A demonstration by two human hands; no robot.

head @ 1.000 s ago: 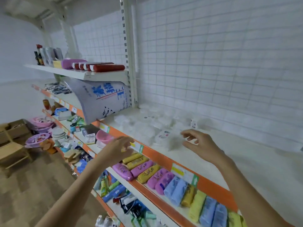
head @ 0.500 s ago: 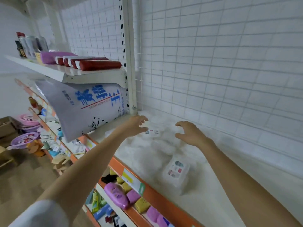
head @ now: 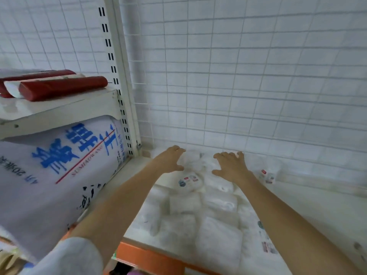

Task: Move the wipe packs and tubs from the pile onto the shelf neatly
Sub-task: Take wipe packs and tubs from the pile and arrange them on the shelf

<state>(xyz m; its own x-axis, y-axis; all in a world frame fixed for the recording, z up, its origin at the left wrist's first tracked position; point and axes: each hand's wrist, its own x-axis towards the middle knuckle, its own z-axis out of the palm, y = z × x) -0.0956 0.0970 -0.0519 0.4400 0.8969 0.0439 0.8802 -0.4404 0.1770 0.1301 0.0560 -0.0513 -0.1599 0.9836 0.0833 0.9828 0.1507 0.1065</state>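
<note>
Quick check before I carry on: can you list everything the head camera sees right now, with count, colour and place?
Wipe packs: a pile, exact count unclear through glare, white and clear, spread over the shelf from front edge to back corner.
Labelled pack: one, white with a red and blue label, between the two wrists.
Small labelled pack: one, white with a red mark, right of the right hand.
Shelf: one, white with an orange front strip.
Wire grid back panel: one, white, behind the shelf.
Large sack: one, white with blue lettering, left bay.
Red rolls: at least two, upper left shelf.
Left hand: fingers spread over the pile's back.
Right hand: fingers spread beside it.
</note>
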